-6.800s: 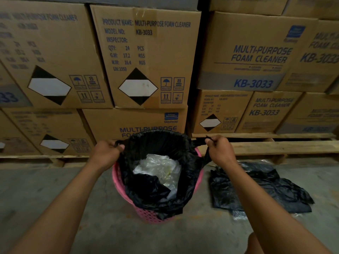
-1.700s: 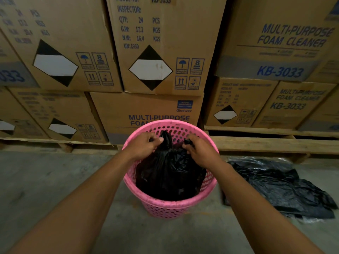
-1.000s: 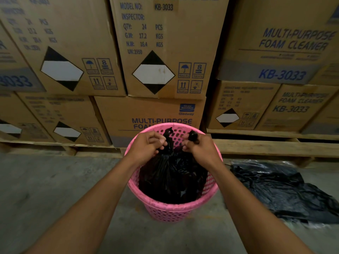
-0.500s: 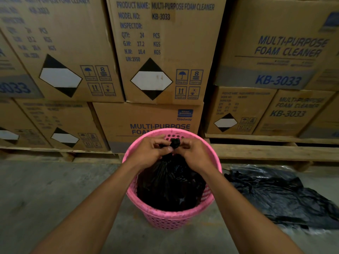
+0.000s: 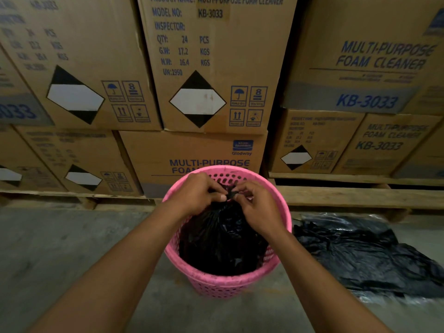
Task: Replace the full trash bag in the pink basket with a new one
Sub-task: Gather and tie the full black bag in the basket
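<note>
Together two hands, left [image 5: 195,195] and right [image 5: 258,204], pinch one bag [image 5: 221,239] neck; one pink basket [image 5: 223,284].

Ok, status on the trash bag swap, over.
Both hands, left and right, pinching bag neck. Full black bag in pink basket. Nothing in the way.

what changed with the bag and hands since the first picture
Both hands, left hand and right hand, moved inward from the basket's sides and gathered the open black bag shut, now pinching its neck. The pink basket and spare bags on the floor stayed put.
</note>
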Demonstrator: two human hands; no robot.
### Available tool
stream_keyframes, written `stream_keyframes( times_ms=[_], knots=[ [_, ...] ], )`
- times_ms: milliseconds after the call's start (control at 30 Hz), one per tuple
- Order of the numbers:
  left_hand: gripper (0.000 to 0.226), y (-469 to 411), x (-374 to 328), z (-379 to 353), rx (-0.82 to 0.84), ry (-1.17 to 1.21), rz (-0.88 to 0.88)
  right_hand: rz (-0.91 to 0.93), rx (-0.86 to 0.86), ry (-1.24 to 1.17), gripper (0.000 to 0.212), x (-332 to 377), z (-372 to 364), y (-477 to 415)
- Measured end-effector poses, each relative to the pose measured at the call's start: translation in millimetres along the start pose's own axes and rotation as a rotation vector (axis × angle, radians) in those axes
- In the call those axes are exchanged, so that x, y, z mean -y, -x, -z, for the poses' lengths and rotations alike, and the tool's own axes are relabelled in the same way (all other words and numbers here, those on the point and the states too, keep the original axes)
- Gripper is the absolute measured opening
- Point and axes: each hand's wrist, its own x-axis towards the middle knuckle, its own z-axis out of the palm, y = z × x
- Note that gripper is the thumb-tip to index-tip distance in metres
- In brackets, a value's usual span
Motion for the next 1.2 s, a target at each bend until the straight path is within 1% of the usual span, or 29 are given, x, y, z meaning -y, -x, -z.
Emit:
stream_keyframes(
  times_ms=[67,133,200,267,333,400,467,533,600,633,700,800,867,1000,1067,1133,1200],
  knots=[
    [0.017,-2,-5,4,0.119,-0.110,-0.067,0.011,-0.002,0.015,0.015,-1,1,-1],
    [0.015,-5,-4,6,0.214,-0.113,-0.060,0.008,-0.002,-0.010,0.016,0,1,-2],
    [0.019,-7,2,7,0.268,0.031,0.011,-0.016,-0.010,-0.045,0.017,1,0,-1],
    [0.021,-6,4,5,0.284,0.284,0.130,-0.035,-0.016,-0.066,0.022,2,-2,-2],
    [0.022,-5,4,0,0.232,0.530,0.246,-0.026,0.000,-0.143,0.030,5,-4,-1],
    [0.019,-3,6,-6,0.141,0.698,0.312,-0.016,0.041,-0.206,0.037,9,-5,1],
    [0.013,-2,5,-10,0.085,0.786,0.329,0.009,0.056,-0.158,0.030,12,-4,3],
    [0.009,-2,7,-12,0.030,0.809,0.320,0.026,0.011,-0.110,0.020,11,-1,3],
    [0.012,-3,13,-11,-0.012,0.777,0.280,-0.014,-0.010,-0.053,0.017,8,5,1],
    [0.017,-3,18,-10,-0.030,0.714,0.244,-0.033,0.006,0.018,0.016,6,8,0],
    [0.025,-4,30,-8,-0.052,0.461,0.192,-0.032,0.055,0.225,0.011,-1,15,0],
    [0.011,-1,42,-11,-0.051,0.041,0.141,-0.021,0.153,0.438,0.014,-13,18,2],
    [0.009,1,47,-15,-0.043,-0.079,0.118,-0.033,0.196,0.506,0.019,-19,16,3],
    [0.009,4,53,-20,-0.020,-0.189,0.127,-0.066,0.212,0.580,0.020,-24,16,4],
    [0.009,6,50,-19,-0.059,-0.171,0.128,-0.082,0.187,0.550,0.017,-23,17,3],
    [0.007,6,47,-14,-0.118,-0.062,0.148,-0.104,0.163,0.373,0.015,-18,17,3],
    [0.012,6,40,-7,-0.139,0.164,0.180,-0.112,0.155,0.166,0.016,-8,17,1]
  ],
)
